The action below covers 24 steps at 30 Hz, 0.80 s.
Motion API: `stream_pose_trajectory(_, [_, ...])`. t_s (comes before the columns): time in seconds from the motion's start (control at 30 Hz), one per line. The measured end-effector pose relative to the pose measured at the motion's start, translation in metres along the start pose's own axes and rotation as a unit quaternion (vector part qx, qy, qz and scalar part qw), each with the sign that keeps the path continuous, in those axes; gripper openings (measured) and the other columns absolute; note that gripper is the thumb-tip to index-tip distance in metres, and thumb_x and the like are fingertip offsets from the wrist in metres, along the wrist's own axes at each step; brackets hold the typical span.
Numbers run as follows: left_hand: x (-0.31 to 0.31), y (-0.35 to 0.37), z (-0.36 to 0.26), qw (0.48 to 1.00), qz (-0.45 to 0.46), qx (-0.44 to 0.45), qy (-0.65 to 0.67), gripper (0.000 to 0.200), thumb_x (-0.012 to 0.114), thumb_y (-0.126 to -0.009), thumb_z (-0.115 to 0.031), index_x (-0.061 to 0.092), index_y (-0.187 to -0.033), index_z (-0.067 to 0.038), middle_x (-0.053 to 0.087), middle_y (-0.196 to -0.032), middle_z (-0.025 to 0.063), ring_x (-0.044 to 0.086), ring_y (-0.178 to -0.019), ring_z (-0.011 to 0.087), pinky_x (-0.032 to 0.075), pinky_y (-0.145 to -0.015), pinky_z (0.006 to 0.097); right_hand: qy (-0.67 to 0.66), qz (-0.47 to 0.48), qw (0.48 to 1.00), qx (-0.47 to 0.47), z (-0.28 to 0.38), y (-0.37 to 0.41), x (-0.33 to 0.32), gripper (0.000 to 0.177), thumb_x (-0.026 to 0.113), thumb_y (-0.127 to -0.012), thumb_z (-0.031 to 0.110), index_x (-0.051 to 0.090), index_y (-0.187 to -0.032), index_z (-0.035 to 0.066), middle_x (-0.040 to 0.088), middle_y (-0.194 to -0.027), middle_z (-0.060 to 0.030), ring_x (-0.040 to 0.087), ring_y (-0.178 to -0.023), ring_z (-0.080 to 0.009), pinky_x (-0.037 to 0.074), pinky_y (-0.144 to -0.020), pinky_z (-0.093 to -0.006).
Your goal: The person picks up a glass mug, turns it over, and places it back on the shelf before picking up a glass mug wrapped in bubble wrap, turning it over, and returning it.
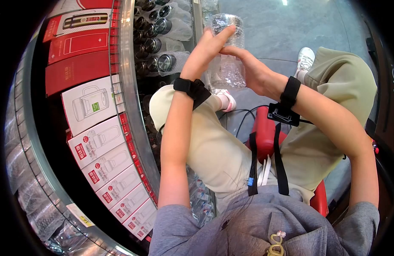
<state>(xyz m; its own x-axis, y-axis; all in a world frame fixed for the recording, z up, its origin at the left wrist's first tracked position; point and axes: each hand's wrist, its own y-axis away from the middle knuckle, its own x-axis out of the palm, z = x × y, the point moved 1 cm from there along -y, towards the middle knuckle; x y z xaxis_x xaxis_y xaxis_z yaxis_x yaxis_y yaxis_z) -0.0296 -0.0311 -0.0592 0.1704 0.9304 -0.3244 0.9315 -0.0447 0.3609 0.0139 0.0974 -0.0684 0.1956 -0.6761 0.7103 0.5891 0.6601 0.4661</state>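
Note:
Both hands hold one clear, cylindrical container wrapped in bubble wrap (227,70), possibly a cup or jar, with a shiny silvery end at the top. My left hand (210,46) closes around its upper left side, one digit lying across the front. Against the right side, my right hand (257,71) grips it lower down, its thumb reaching toward my left hand. Fingers behind the container are hidden. Just left of it, several bubble-wrapped bottles with dark and silvery lids (166,62) stand in rows on a low shelf.
Boxed goods line the shelf on the left: red boxes (77,45) and white boxes with bottle drawings (106,160). A wire rail (116,64) edges that shelf. A red cylindrical object (262,130) lies between my legs, near a black cable (244,112) on the grey floor (276,32).

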Motion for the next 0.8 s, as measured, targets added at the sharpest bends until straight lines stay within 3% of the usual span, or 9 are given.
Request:
stream_pose_trajectory(0.27, [0.0024, 0.0038, -0.0059, 1.0, 0.006, 0.008, -0.013, 0.059, 0.062, -0.074, -0.043, 0.048, -0.103, 0.006, 0.053, -0.086, 0.0083, 0.05, -0.079, 0.0154, 0.043, -0.07, 0.0278, -0.029, 0.004, 1.0, 0.006, -0.0029, -0.001, -0.0012, 0.051, 0.053, -0.081, 0.041, 0.047, -0.12, 0.008, 0.054, -0.114, -0.008, 0.052, -0.104, -0.019, 0.043, -0.087, -0.0351])
stream_pose_trajectory(0.37, [0.0009, 0.0034, -0.0048, 0.998, 0.029, -0.049, -0.012, 0.066, 0.061, -0.075, -0.048, 0.046, -0.121, -0.002, 0.05, -0.114, 0.0077, 0.043, -0.107, 0.0179, 0.031, -0.093, 0.0307, -0.038, 0.003, 0.999, 0.008, -0.0011, 0.0017, 0.0011, 0.05, 0.054, -0.081, 0.039, 0.048, -0.119, 0.008, 0.054, -0.114, -0.0079, 0.053, -0.103, -0.0188, 0.043, -0.087, -0.0342])
stream_pose_trajectory(0.57, [0.0009, 0.0074, -0.0085, 0.998, 0.038, -0.048, -0.019, 0.069, 0.061, -0.074, -0.05, 0.045, -0.122, -0.003, 0.05, -0.115, 0.0087, 0.043, -0.107, 0.0188, 0.031, -0.094, 0.0314, -0.046, -0.009, 0.999, 0.015, -0.0017, 0.0023, 0.0018, 0.05, 0.055, -0.08, 0.039, 0.048, -0.118, 0.007, 0.054, -0.113, -0.0086, 0.052, -0.103, -0.0186, 0.043, -0.086, -0.0344])
stream_pose_trajectory(0.67, [0.0037, 0.0065, -0.0072, 1.0, 0.01, 0.012, -0.026, 0.055, 0.06, -0.076, -0.042, 0.05, -0.104, 0.005, 0.054, -0.086, 0.0069, 0.05, -0.078, 0.0142, 0.042, -0.07, 0.0267, -0.042, -0.011, 0.999, 0.013, -0.0051, -0.0006, -0.0014, 0.05, 0.056, -0.079, 0.039, 0.048, -0.118, 0.007, 0.054, -0.112, -0.0089, 0.052, -0.103, -0.0189, 0.044, -0.086, -0.0348])
stream_pose_trajectory(0.8, [0.0043, 0.0063, -0.0064, 0.999, 0.008, 0.012, -0.035, 0.055, 0.059, -0.076, -0.042, 0.05, -0.103, 0.005, 0.054, -0.085, 0.0065, 0.049, -0.078, 0.0138, 0.042, -0.069, 0.0266, -0.026, -0.006, 0.999, 0.022, -0.0096, -0.0059, -0.0042, 0.053, 0.051, -0.08, 0.045, 0.046, -0.12, 0.011, 0.052, -0.116, -0.0048, 0.05, -0.107, -0.0182, 0.039, -0.091, -0.0381])
